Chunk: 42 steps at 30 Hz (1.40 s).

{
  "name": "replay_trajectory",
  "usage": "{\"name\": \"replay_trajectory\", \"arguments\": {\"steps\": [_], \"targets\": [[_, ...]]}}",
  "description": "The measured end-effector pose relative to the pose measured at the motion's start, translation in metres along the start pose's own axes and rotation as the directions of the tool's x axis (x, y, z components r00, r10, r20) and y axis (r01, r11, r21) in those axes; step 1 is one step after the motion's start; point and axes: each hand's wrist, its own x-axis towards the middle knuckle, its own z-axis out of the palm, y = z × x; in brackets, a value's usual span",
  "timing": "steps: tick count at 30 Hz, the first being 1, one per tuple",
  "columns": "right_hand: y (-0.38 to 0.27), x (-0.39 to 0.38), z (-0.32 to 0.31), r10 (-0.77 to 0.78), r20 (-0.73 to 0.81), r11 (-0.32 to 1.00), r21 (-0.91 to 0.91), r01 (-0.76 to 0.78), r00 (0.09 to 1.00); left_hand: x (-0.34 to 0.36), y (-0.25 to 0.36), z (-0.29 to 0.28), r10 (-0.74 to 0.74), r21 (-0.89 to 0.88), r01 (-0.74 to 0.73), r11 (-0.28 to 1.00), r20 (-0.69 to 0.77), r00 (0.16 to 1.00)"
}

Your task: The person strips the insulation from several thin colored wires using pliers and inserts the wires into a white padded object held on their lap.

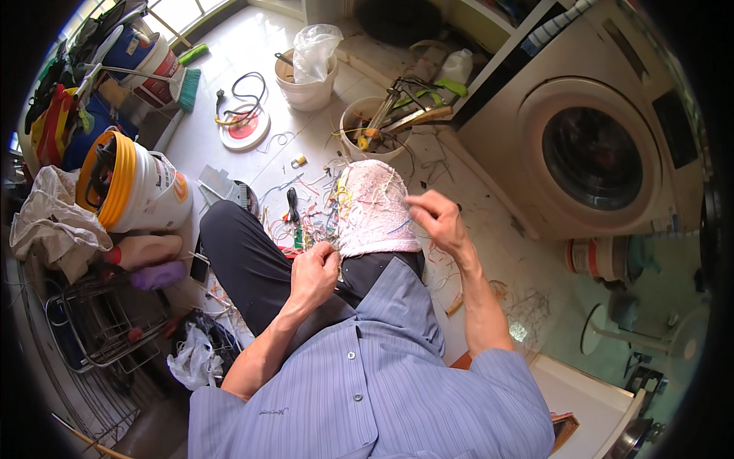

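A pink towel (368,205) covers my right leg, with thin wire scraps scattered over it. At its lower left corner, my left hand (315,269) is closed beside a tangle of coloured wires (310,229); what it pinches is too small to tell. My right hand (441,219) is raised at the towel's right edge, its fingers pressed together; anything between them cannot be made out. A short blue wire (400,227) rests on the towel near those fingers. A black cable (292,205) and a small green circuit board (298,237) lie left of the towel.
A bucket of tools and sticks (354,118) and a white bucket with a plastic bag (308,90) stand ahead. A coiled cord (241,115) sits on a round lid. The washing machine (497,145) is at right, a yellow-rimmed bucket (157,191) at left. Wire scraps litter the floor.
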Motion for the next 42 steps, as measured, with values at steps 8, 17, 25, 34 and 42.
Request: {"name": "replay_trajectory", "arguments": {"steps": [8, 17, 25, 34, 42], "targets": [[0.027, 0.030, 0.048, -0.031, -0.128, 0.958, -0.285, -0.006, 0.991, 0.000, 0.000, -0.001, -0.008, -0.008, 0.008, 1.000, 0.029, 1.000], [0.030, 0.030, 0.047, -0.054, -0.098, 0.953, -0.303, 0.022, 0.994, -0.007, 0.004, -0.011, -0.065, -0.209, 0.081, 0.975, 0.084, 0.994], [0.032, 0.027, 0.049, -0.085, -0.104, 0.947, -0.319, 0.047, 0.991, -0.020, -0.005, -0.017, -0.145, -0.418, 0.180, 0.890, 0.115, 0.983], [0.024, 0.022, 0.031, -0.091, 0.026, 0.951, -0.293, 0.094, 0.996, -0.015, 0.002, -0.016, -0.150, -0.378, 0.186, 0.907, 0.122, 0.981], [0.018, 0.033, 0.008, 0.035, -0.055, 0.999, -0.022, -0.036, 0.998, -0.011, 0.008, -0.013, -0.104, -0.284, 0.130, 0.950, 0.104, 0.989]]}}
